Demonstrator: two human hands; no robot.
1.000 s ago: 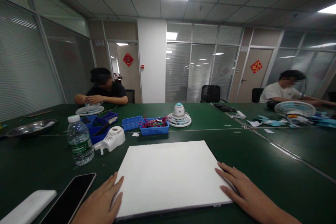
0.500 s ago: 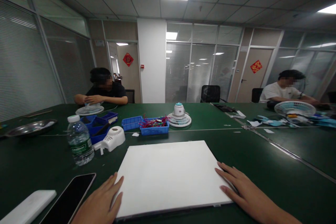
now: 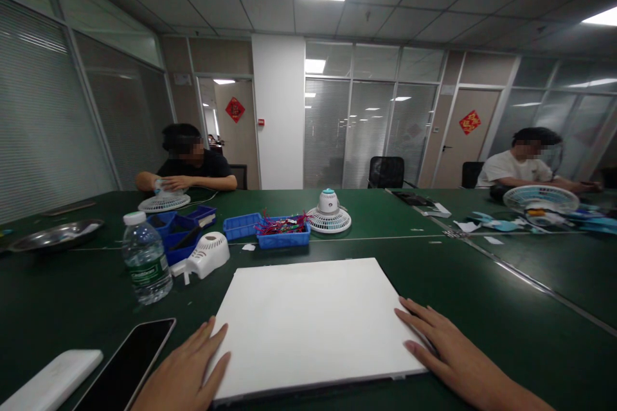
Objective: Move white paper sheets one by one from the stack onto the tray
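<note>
A white flat board (image 3: 308, 321) lies on the green table (image 3: 482, 295) right in front of me. My left hand (image 3: 186, 369) rests flat at the board's near left edge, fingers stretched out and holding nothing. My right hand (image 3: 443, 347) lies flat at the board's right edge, fingers spread, thumb on the board. Beyond the board stand a white fan housing (image 3: 207, 255), blue bins (image 3: 282, 234) with red wires, and a white fan motor on its grille (image 3: 329, 213).
A water bottle (image 3: 144, 258), a black phone (image 3: 126, 366) and a white power bank (image 3: 51, 380) sit at my left. A metal tray (image 3: 53, 236) lies far left. One person (image 3: 187, 164) sits across left, another person (image 3: 523, 164) at the right with a fan grille (image 3: 540, 199).
My hands and the board have stayed put. The person across on the left has turned the head a little.
</note>
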